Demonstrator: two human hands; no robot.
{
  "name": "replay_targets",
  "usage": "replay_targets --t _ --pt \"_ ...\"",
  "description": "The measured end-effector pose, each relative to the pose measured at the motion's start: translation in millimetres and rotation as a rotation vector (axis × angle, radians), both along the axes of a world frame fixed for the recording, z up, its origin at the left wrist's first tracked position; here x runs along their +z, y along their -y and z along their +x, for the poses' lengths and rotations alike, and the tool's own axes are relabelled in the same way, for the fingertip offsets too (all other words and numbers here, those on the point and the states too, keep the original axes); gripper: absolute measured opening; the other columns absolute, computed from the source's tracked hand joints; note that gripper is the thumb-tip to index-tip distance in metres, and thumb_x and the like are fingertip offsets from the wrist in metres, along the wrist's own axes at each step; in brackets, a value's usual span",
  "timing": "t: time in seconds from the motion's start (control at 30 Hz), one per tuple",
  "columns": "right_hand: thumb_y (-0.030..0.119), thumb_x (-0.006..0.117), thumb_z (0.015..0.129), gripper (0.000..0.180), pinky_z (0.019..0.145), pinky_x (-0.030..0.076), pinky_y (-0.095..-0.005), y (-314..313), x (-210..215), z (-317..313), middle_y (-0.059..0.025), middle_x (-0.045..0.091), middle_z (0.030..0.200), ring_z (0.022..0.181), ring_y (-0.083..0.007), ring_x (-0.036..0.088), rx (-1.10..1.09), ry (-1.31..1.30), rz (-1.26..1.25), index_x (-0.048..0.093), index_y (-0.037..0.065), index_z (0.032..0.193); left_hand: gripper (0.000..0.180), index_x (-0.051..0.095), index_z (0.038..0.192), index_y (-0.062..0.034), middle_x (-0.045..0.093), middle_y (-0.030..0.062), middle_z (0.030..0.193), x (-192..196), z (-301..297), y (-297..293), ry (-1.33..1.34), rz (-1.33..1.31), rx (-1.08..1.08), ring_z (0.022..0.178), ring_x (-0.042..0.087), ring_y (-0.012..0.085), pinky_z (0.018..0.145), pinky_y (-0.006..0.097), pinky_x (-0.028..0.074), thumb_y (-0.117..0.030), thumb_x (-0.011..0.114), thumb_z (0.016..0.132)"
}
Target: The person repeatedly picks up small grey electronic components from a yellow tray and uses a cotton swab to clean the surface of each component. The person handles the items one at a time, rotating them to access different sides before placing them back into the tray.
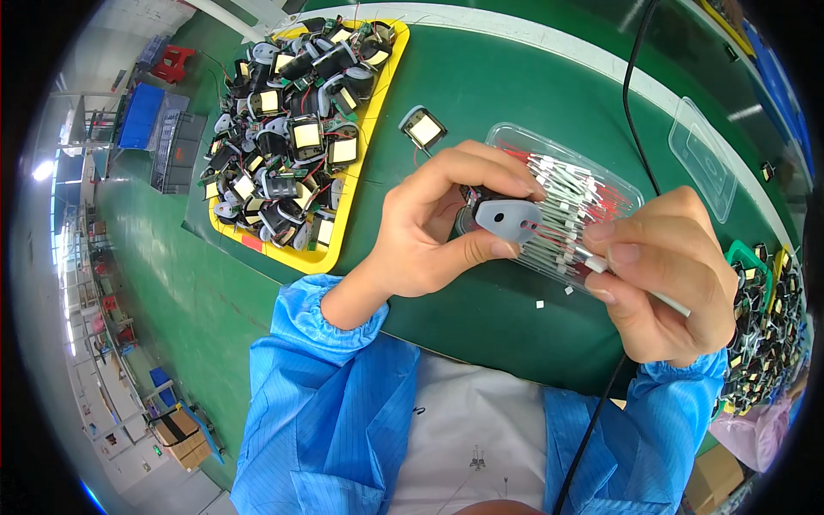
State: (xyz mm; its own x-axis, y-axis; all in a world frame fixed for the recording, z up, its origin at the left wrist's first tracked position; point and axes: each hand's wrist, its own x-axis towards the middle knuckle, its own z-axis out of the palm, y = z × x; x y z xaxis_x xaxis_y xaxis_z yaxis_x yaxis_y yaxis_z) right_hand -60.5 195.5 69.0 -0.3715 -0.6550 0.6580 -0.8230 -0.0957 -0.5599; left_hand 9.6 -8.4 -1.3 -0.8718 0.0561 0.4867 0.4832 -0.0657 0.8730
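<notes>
Mid-assembly, the left hand [429, 227] grips a small grey-capped component [508, 216] between thumb and fingers [489, 167], while the right hand [665, 275] pinches a white sleeved wire [601, 264] just beside it — feeding the tip in likely calls for fine alignment above the clear tray [515, 137] — wrists raised off the green tabletop [481, 77].

1. Two bare hands: left hand [429, 227], right hand [665, 275].
2. One grey flat plastic part [508, 219] in the left hand.
3. One yellow rectangular tray [367, 129], heaped with dark coil assemblies too many to count.
4. One lone coil assembly [423, 129] on the green mat.
5. Two clear plastic containers: one [601, 176] holding many white-sleeved wires, one [702, 159] apart.
6. One black cable [633, 86].
</notes>
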Motion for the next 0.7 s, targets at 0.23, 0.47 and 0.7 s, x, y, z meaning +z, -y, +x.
replay_targets --t 0.23,0.47,0.7 --pt "0.010 0.073 0.077 0.025 0.057 0.043 -0.0300 0.9 1.0 2.8 -0.0136 0.066 0.089 0.067 -0.0206 0.056 -0.016 0.005 0.005 0.058 0.004 0.096 0.041 0.048 0.108 -0.0031 0.057 0.0201 0.106 -2.2 -0.2 1.7 -0.008 -0.014 -0.008 0.100 0.060 0.0290 0.087 0.040 0.050 -0.019 0.074 0.080" --pt "0.010 0.073 0.077 0.026 0.056 0.043 -0.0301 1.1 0.5 2.2 -0.0132 0.067 0.088 0.067 -0.0205 0.056 -0.021 0.000 -0.002 0.058 0.005 0.097 0.041 0.049 0.108 -0.0031 0.057 0.0204 0.106 -1.9 -0.4 0.8 -0.007 -0.006 -0.004 0.100 0.060 0.0292 0.087 0.040 0.050 -0.019 0.073 0.080" --pt "0.010 0.074 0.075 0.028 0.055 0.042 -0.0300 1.9 -2.5 2.7 -0.0135 0.067 0.089 0.066 -0.0205 0.056 -0.019 -0.015 -0.020 0.058 0.005 0.097 0.041 0.049 0.107 -0.0030 0.057 0.0204 0.106 -2.0 -0.5 0.2 0.003 0.004 0.001 0.099 0.060 0.0291 0.086 0.040 0.050 -0.019 0.074 0.079"
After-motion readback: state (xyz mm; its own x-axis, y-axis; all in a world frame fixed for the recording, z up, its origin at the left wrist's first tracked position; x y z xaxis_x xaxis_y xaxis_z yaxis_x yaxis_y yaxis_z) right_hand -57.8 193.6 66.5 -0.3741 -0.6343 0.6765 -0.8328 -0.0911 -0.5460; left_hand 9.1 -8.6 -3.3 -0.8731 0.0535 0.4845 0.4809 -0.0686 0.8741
